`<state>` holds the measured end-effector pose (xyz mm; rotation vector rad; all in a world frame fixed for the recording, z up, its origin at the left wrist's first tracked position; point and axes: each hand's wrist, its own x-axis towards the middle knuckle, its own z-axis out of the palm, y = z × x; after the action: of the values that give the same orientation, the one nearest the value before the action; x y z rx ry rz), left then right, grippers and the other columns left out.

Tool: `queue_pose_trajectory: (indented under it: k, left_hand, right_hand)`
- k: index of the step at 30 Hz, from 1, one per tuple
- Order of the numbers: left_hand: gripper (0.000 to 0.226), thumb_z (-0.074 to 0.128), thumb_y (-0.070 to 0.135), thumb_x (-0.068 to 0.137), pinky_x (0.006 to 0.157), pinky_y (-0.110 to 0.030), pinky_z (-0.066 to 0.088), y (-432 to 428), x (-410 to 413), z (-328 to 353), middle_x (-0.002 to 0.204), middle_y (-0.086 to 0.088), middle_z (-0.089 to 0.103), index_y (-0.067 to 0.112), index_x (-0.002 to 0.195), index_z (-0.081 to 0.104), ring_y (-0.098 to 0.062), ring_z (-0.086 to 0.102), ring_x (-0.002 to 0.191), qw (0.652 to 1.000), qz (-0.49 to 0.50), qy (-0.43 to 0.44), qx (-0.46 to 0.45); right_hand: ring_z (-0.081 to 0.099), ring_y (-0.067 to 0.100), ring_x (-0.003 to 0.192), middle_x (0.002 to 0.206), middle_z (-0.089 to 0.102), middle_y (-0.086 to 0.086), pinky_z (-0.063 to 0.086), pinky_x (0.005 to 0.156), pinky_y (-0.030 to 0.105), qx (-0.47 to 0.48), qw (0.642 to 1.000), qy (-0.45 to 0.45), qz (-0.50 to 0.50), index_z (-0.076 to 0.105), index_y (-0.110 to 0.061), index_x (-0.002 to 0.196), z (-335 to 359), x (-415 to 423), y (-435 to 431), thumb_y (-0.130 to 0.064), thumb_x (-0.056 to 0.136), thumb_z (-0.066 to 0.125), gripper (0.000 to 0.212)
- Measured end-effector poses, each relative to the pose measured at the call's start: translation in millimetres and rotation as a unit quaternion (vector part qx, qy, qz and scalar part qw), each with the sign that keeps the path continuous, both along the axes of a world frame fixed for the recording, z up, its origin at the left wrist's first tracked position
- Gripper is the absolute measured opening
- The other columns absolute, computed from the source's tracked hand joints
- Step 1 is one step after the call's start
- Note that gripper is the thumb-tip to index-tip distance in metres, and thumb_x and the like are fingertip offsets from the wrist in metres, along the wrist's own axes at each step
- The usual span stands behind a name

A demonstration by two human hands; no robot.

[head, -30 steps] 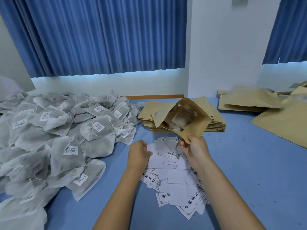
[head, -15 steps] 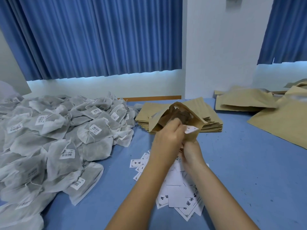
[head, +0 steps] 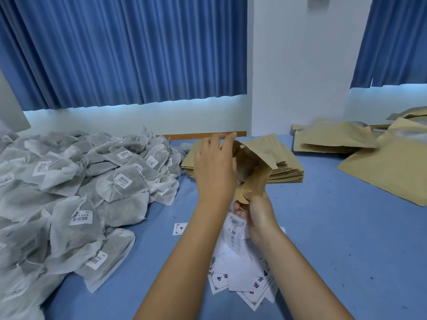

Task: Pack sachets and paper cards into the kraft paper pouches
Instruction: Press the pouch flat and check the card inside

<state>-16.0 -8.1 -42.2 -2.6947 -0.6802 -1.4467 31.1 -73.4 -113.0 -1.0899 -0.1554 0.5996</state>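
- The kraft paper pouch (head: 255, 182) is up in the air over the middle of the blue table (head: 346, 239). It tilts, with its mouth high and its bottom low.
- Our right hand (head: 260, 215) pinches the bottom corner of the pouch, with the thumb on the near side.
- Our left hand (head: 213, 167) is up by the mouth of the pouch. Its fingers are loose and spread wide, and we see nothing in it.
- The back of that hand hides the left part of the pouch from us. We see something dim inside the pouch but cannot tell what it is.
- A blurry white card (head: 235, 229) is just under the right hand. We cannot tell if the fingers hold it.
- The paper cards (head: 242, 280) lie in a messy heap on the table below our arms, which cover part of the heap.
- One lone card (head: 179, 228) lies to the left of the heap.
- The sachets (head: 76, 188), grey-white with little barcode stickers, make a big pile on the left side of the table.
- A stack of flat pouches (head: 288, 174) sits right behind the pouch we hold.
- Big brown bags (head: 390, 174) lie on the far right of the table.
- Blue curtains (head: 115, 54) hang at the back, next to a white wall (head: 300, 65).
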Motion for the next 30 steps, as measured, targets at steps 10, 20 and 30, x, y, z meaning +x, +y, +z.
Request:
queue_pose_trajectory:
  k: [10,20,30]
  left_hand:
    - [0.011,0.051,0.019,0.087,0.051,-0.033,0.043,-4,-43,-44,0.077,0.002,0.055,0.013,0.079,0.055,-0.018,0.051,0.066,0.988,-0.103,0.082,-0.086]
    - [0.031,0.075,0.027,0.08,0.075,-0.03,0.045,-1,-57,-49,0.074,0.002,0.051,0.014,0.073,0.048,-0.02,0.055,0.083,0.768,-0.015,0.589,-0.249]
    - [0.013,0.059,0.009,0.079,0.046,-0.024,0.031,-1,-42,9,0.063,-0.003,0.047,0.007,0.07,0.051,-0.017,0.041,0.055,0.972,-0.08,0.157,-0.157]
  right_hand:
    - [0.047,0.014,0.047,0.078,0.057,0.016,0.04,0.044,0.022,0.019,0.999,0.029,-0.006,0.048,-0.001,0.124,-1,12,-4,0.004,0.095,0.034,0.032]
    - [0.045,0.016,0.048,0.07,0.05,0.013,0.036,0.035,0.018,-0.042,0.999,0.003,-0.015,0.044,-0.004,0.132,-5,12,-2,0.003,0.097,0.031,0.039]
    - [0.047,0.016,0.049,0.077,0.053,0.012,0.041,0.04,0.022,-0.047,0.999,0.016,-0.017,0.044,-0.012,0.132,-7,9,2,0.005,0.095,0.031,0.043]
